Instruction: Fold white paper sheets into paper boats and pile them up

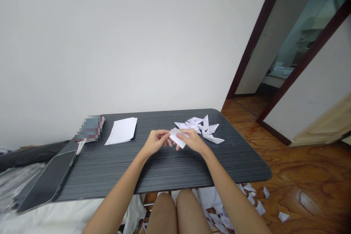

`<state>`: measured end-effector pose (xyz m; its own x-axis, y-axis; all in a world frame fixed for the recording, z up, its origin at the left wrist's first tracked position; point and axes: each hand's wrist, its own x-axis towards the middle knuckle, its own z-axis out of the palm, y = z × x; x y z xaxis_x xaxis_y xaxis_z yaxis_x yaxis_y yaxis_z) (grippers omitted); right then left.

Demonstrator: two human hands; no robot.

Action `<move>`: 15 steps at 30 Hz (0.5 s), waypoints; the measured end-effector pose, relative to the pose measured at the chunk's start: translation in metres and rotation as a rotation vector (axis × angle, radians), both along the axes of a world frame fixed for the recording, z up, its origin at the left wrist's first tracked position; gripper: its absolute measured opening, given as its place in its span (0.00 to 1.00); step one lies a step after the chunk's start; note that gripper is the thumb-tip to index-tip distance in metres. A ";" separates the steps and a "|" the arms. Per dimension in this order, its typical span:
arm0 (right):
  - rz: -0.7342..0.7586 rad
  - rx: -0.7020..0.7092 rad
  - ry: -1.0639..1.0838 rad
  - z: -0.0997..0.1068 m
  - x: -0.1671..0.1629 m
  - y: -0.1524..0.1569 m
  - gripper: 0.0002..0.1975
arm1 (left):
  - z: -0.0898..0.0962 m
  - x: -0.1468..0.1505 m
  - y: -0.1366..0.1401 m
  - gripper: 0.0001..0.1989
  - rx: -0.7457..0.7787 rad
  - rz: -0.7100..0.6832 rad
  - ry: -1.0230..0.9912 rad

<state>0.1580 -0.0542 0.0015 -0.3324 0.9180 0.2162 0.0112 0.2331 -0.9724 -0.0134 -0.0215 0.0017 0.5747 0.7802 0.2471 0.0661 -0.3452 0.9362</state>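
Forearms (120, 193), held paper (177, 138), folded boats (193, 127) beyond

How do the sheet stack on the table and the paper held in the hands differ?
Place: the sheet stack lies flat on the table, while the held paper is in the fingers of the left hand and right hand.
Size: the held paper looks much smaller than the sheet stack.
Shape: the sheet stack is spread out unfolded; the held paper looks folded.
Shared: both are white.

White wall (164, 36), dark table (109, 172), wooden floor (287, 168)
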 end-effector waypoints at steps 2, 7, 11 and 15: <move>0.022 -0.031 0.061 0.003 0.000 -0.001 0.15 | 0.000 0.000 0.001 0.16 -0.101 -0.027 -0.104; 0.003 -0.041 0.107 0.003 0.000 -0.001 0.11 | 0.001 -0.001 0.001 0.17 -0.302 -0.080 -0.219; 0.016 -0.064 0.120 0.002 -0.001 0.000 0.08 | 0.003 -0.001 0.000 0.14 -0.352 -0.069 -0.216; 0.047 -0.067 0.139 0.001 -0.001 0.000 0.06 | 0.004 -0.003 0.000 0.14 -0.354 -0.091 -0.205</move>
